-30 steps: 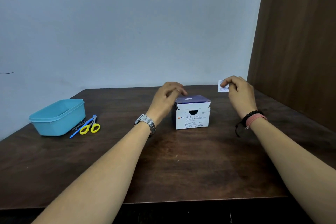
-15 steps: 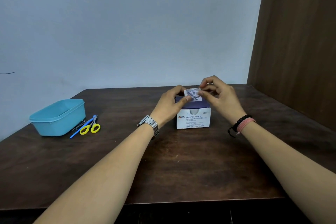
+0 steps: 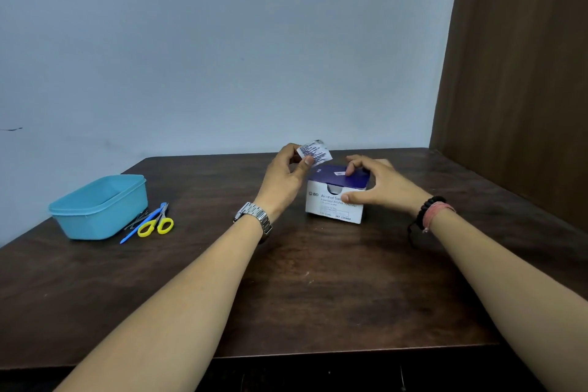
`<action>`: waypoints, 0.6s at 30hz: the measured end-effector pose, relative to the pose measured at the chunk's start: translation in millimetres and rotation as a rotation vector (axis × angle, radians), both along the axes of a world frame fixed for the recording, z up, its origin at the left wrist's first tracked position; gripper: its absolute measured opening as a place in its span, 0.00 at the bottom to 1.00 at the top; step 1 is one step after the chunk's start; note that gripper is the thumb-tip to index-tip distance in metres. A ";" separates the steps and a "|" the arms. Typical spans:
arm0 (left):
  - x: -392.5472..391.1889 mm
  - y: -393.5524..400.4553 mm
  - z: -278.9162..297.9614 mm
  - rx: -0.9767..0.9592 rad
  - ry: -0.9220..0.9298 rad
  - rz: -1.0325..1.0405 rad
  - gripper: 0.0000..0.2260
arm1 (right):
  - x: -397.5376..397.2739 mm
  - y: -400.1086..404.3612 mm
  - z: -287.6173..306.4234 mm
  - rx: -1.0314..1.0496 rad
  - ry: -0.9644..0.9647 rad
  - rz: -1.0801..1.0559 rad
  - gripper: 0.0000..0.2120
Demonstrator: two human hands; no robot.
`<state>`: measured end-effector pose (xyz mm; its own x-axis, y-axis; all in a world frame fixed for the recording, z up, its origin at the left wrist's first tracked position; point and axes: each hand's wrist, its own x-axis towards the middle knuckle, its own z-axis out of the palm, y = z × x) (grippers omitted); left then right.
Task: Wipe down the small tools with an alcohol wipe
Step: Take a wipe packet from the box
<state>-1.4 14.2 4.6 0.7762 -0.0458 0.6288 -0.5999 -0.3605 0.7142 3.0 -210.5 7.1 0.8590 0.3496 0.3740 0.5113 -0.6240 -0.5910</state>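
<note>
left wrist: silver metal watch (image 3: 254,216) | right wrist: black bead bracelet (image 3: 426,207), pink band (image 3: 437,212)

So the wipe packet (image 3: 314,152) switched hands: a second ago the right hand (image 3: 378,186) pinched it out to the right of the swab box (image 3: 335,197), then both hands held it over the box. It ended up in the left hand's (image 3: 288,178) grip, lifted just above the box's left corner, while the right hand dropped onto the box, fingers on the lid, thumb on the front.

blue tub (image 3: 98,213), yellow-handled scissors (image 3: 156,225).
</note>
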 end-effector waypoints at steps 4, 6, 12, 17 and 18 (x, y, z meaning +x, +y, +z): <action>-2.5 -1.0 1.4 -0.028 0.013 0.047 0.03 | 10.3 -16.6 -2.3 -0.046 -0.143 -0.579 0.19; -3.4 -1.6 1.5 -0.034 0.041 0.052 0.04 | 15.7 -36.1 -3.6 -0.051 -0.117 -0.784 0.20; 0.0 -1.0 -2.6 -0.015 0.092 0.045 0.04 | 24.0 -49.8 -10.4 -0.163 -0.088 -0.867 0.31; 1.0 -0.4 -5.6 -0.061 0.130 0.030 0.04 | 17.7 -29.3 -2.5 0.023 -0.380 -0.559 0.21; -0.1 -1.8 -5.9 -0.067 0.136 0.017 0.04 | 13.7 -20.5 0.5 0.145 -0.355 -0.409 0.17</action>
